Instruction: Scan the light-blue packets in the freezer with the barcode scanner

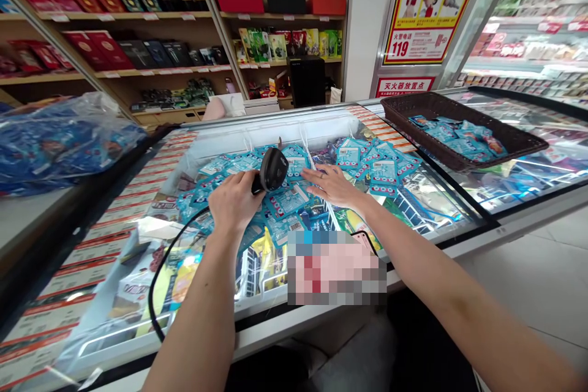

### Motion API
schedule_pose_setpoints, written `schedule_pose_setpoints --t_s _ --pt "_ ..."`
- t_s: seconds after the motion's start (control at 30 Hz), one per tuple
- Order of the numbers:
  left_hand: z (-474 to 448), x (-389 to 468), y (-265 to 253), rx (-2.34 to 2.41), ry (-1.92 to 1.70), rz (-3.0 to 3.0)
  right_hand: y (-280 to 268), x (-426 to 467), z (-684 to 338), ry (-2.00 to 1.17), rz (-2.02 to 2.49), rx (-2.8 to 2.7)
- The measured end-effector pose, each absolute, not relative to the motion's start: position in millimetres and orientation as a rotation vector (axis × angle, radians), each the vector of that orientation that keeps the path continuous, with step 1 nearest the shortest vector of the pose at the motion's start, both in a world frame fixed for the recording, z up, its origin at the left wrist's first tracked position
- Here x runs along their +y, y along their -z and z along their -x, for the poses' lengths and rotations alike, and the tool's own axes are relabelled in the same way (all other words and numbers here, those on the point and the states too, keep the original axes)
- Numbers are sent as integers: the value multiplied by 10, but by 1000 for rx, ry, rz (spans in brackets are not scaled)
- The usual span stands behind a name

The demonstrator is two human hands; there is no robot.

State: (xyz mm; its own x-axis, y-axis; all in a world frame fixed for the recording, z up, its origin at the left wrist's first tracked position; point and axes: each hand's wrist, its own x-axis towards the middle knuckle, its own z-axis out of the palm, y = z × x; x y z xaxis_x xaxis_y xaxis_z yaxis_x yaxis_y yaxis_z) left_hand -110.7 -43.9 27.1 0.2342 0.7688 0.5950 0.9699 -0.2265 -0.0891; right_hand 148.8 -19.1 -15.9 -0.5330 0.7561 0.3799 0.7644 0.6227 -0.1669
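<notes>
My left hand (235,199) is wrapped round the handle of a black barcode scanner (274,169), whose head points down over a spread of small blue packets (287,199). The scanner's black cable (158,269) hangs in a curve to the left of my forearm. My right hand (331,185) lies with fingers stretched out, at the packets right of the scanner, and grips nothing that I can see. More blue packets (384,171) are spread to its right. All of them rest on the glass top of a chest freezer (257,122).
A brown woven basket (500,159) with blue packets stands at the right. On the left lies a clear plastic bag (59,144) of blue packs. A blurred, phone-like thing (337,266) is at the freezer's front edge. Stocked shelves (131,15) stand behind.
</notes>
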Motion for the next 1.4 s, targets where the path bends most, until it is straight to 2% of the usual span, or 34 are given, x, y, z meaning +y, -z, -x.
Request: schedule_pose_setpoints --t_s 0.4,1.03,1.4 --pt "1086 -452 -279 -1608 550 2102 72 -190 -1549 153 1471 -2146" --pt "1047 -462 -304 -1566 543 2135 140 -66 -1405 148 1852 -1762" --pt "1020 -469 -298 -1498 531 2166 233 31 -1574 -183 1651 -1636"
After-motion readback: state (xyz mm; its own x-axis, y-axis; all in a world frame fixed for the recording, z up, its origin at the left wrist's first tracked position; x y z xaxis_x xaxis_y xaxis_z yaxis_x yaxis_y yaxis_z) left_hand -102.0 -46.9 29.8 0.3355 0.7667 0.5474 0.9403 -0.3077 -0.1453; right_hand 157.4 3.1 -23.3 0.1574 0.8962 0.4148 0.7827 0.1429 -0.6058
